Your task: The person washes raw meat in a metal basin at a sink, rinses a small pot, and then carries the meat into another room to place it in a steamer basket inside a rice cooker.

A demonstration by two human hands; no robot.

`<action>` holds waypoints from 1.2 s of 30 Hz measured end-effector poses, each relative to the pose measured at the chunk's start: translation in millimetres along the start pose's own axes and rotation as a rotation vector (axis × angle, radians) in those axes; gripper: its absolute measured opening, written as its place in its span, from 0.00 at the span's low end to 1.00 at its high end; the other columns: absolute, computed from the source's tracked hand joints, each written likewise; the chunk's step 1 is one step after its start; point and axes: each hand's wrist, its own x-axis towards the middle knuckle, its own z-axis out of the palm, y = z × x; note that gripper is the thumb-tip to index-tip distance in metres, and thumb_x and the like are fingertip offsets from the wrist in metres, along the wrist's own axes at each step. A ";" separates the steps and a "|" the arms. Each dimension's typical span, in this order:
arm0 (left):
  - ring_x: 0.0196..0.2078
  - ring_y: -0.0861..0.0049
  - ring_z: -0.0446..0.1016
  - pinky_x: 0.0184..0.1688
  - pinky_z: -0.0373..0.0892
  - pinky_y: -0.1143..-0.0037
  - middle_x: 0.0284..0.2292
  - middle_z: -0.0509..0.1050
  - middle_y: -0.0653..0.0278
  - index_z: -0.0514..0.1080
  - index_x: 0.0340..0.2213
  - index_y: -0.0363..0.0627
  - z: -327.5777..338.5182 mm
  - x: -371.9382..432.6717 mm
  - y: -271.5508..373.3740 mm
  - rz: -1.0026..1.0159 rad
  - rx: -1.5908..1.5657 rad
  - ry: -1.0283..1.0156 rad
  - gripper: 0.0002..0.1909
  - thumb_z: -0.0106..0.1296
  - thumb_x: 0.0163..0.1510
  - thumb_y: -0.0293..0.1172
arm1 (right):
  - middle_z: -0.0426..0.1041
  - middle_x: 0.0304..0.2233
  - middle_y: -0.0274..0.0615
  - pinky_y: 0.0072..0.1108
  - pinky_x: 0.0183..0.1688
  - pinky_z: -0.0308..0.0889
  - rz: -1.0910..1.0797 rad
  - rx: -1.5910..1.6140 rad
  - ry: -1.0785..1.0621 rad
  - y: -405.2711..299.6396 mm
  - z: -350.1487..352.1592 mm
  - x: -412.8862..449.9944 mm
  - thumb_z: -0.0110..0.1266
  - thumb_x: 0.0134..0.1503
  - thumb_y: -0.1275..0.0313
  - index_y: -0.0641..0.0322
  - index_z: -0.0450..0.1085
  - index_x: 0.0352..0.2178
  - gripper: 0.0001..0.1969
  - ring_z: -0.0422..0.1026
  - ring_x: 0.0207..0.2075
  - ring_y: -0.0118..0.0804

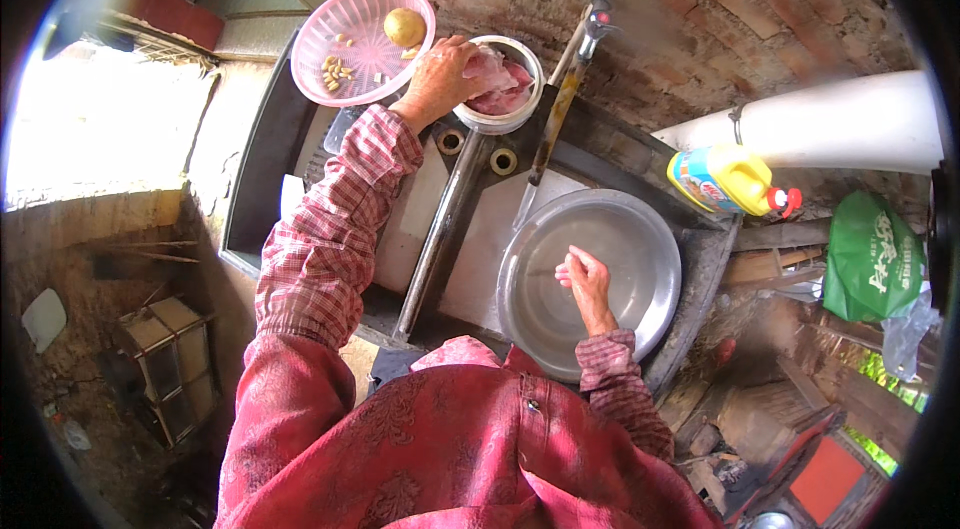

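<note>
My left hand (442, 78) reaches to the rim of a white round container (501, 125), its fingers on pale, pinkish raw meat (499, 82). Its fingertips are partly hidden by the meat. A pink plastic colander (311, 41) beside it holds a round yellowish potato-like item (405, 27) and several small pale cloves or nuts (334, 72). My right hand (587, 280) is over a wide metal basin (652, 251) of water in the right sink bowl, fingers loosely curled; whether they hold anything small is unclear.
The tap (596, 30) has a long spout extension (559, 116) reaching to the basin. A bar divides the double sink (442, 229). On the right edge lies a yellow detergent bottle (724, 176), near a white pipe (825, 120) and a green bag (874, 259). A brick wall (720, 11) stands behind.
</note>
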 end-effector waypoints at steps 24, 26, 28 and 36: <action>0.39 0.64 0.66 0.40 0.63 0.64 0.32 0.68 0.60 0.74 0.28 0.41 13.0 -14.9 25.8 0.031 0.246 0.131 0.15 0.57 0.41 0.39 | 0.73 0.24 0.38 0.15 0.28 0.67 -0.293 0.080 -0.062 -128.9 66.4 62.7 0.50 0.56 0.69 0.70 0.65 0.47 0.19 0.71 0.25 0.24; 0.37 0.64 0.67 0.40 0.64 0.67 0.30 0.69 0.62 0.74 0.28 0.43 28.7 -10.2 33.1 0.063 0.160 0.128 0.15 0.58 0.39 0.40 | 0.73 0.23 0.37 0.16 0.27 0.67 -0.354 0.020 -0.031 -152.8 75.1 72.7 0.51 0.56 0.69 0.68 0.65 0.47 0.19 0.71 0.24 0.23; 0.38 0.63 0.67 0.41 0.65 0.67 0.32 0.69 0.60 0.74 0.29 0.44 40.6 -1.9 32.2 -0.006 0.175 0.018 0.16 0.59 0.38 0.39 | 0.74 0.20 0.43 0.22 0.25 0.67 -0.549 -0.183 0.039 -172.7 83.9 82.0 0.51 0.55 0.70 0.62 0.67 0.46 0.17 0.73 0.21 0.32; 0.34 0.55 0.70 0.37 0.66 0.63 0.34 0.67 0.52 0.73 0.30 0.41 57.6 8.0 31.2 -0.079 0.078 -0.049 0.15 0.58 0.39 0.35 | 0.69 0.19 0.57 0.40 0.26 0.65 -0.772 -0.841 0.197 -188.6 106.8 111.4 0.44 0.54 0.71 0.59 0.69 0.32 0.08 0.70 0.24 0.58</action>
